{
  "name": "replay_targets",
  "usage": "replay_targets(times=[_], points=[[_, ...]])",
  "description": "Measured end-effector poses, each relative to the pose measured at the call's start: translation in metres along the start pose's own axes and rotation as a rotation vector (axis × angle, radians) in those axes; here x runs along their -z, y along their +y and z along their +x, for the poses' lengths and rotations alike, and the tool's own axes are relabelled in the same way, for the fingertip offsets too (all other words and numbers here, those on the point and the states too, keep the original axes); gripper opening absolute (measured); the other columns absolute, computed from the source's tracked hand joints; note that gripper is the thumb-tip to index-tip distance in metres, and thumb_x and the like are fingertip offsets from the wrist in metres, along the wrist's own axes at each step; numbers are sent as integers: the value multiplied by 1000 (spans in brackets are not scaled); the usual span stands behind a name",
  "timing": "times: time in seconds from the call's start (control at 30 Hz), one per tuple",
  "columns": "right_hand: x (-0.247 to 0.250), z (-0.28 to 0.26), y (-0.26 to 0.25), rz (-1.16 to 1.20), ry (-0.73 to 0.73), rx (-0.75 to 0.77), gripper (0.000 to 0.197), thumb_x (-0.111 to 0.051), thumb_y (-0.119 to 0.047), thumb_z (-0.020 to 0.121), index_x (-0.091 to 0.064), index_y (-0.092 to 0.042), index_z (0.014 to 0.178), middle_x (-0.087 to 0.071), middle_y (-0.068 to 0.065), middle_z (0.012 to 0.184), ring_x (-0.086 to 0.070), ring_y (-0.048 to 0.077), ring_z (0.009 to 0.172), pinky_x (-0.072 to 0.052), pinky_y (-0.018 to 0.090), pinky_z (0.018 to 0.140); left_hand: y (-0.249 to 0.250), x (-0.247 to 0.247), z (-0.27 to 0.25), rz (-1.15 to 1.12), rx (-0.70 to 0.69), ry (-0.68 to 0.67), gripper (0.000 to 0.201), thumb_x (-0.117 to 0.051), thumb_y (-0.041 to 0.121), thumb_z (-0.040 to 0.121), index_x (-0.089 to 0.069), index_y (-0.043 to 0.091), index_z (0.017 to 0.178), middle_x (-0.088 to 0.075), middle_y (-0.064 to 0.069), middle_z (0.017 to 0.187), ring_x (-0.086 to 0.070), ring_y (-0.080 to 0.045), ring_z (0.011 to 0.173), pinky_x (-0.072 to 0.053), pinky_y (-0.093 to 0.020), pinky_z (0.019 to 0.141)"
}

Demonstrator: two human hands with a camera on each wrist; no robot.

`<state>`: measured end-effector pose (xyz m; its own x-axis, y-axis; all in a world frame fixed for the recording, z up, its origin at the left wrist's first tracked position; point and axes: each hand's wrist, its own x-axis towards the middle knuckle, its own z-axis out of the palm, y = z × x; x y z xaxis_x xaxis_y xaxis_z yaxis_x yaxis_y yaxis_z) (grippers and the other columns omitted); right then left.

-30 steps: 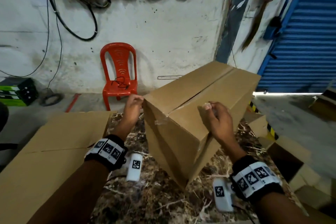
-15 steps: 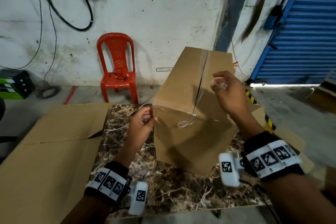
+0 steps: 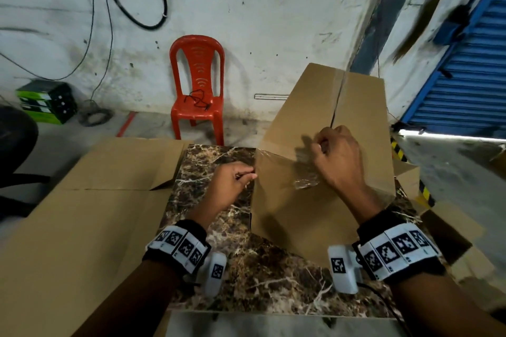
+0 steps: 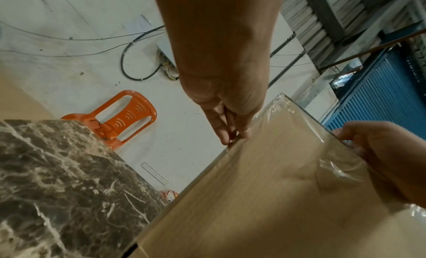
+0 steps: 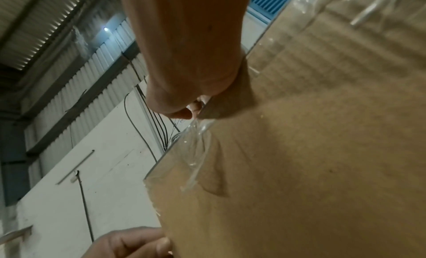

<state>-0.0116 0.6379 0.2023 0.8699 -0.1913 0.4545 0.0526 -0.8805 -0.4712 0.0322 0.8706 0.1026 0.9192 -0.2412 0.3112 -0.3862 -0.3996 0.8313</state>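
Head view: marble table (image 3: 273, 276) fills lower centre, with the cardboard box (image 3: 301, 221) tilted on it at centre right. Left hand (image 3: 232, 183) pinches the box's left corner. Right hand (image 3: 339, 156), fingers curled, pinches crumpled clear tape (image 3: 306, 183) at its top edge.

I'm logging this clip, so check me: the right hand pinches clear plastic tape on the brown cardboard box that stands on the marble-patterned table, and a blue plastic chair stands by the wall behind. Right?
Not quite: the plastic chair is red, not blue, as the head view shows. The rest holds: the right hand pinches clear plastic tape on the brown cardboard box on the marble-patterned table.
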Motion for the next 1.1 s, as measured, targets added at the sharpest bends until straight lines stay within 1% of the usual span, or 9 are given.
replay_targets(times=[0.1,0.23,0.43,0.5,0.6,0.67,0.77,0.97,1.1], points=[[-3,-1,1,-47,-10,50,8,-60,-19,87,-66,-14,86,-54,10,88,-56,30,79,-40,30,66,1,6,2,-4,-51,1,10,-69,9,87,-77,8,94,-71,3,80,-68,-10,70,-58,-39,68],[-5,0,-1,-89,3,102,8,-63,-17,88,-68,-11,84,-52,7,82,-54,29,76,-32,28,65,-1,4,3,16,-26,31,11,-72,13,86,-77,9,95,-73,0,83,-69,-11,72,-59,-41,70],[-5,-3,-4,-150,8,142,8,-63,-15,87,-68,-9,85,-56,11,83,-53,28,78,-32,28,65,12,-21,-17,72,25,270,40,-80,31,77,-69,12,111,-67,5,97,-64,-4,83,-57,-20,70],[-4,-4,-5,-155,5,149,8,-63,-15,87,-67,-9,86,-56,11,84,-51,28,80,-31,29,66,16,-30,-18,97,-33,347,39,-81,33,75,-69,10,105,-67,2,94,-63,-6,79,-54,-16,64],[-4,-5,-3,-161,5,141,8,-61,-16,87,-67,-10,88,-56,9,85,-46,22,81,-31,29,68,18,-33,-15,98,-97,393,25,-77,27,80,-70,8,95,-69,-1,90,-63,-9,76,-55,-20,64],[-5,-5,-2,-158,4,143,9,-61,-16,87,-67,-11,88,-56,8,86,-47,23,82,-31,29,68,18,-32,-16,101,-136,409,15,-75,14,83,-72,6,95,-70,-3,89,-64,-10,76,-56,-23,67],[-5,-5,-2,-154,-9,141,10,-59,-17,88,-67,-11,89,-57,8,87,-47,23,84,-31,29,69,21,-31,-18,156,-186,414,11,-71,6,86,-74,3,96,-70,-5,89,-64,-11,75,-52,-14,70],[-1,-4,0,-104,-34,134,11,-60,-18,87,-69,-11,88,-58,10,85,-54,29,84,-33,29,68,28,-14,-16,403,-83,293,9,-67,7,87,-69,8,95,-66,-2,82,-56,-6,62,-35,-5,53],[2,-5,1,-68,-57,132,14,-60,-22,86,-70,-13,91,-55,5,85,-53,26,84,-33,28,67,39,28,0,400,-125,281,18,-58,13,93,-65,8,109,-70,-5,85,-63,-9,62,-49,-16,47]])
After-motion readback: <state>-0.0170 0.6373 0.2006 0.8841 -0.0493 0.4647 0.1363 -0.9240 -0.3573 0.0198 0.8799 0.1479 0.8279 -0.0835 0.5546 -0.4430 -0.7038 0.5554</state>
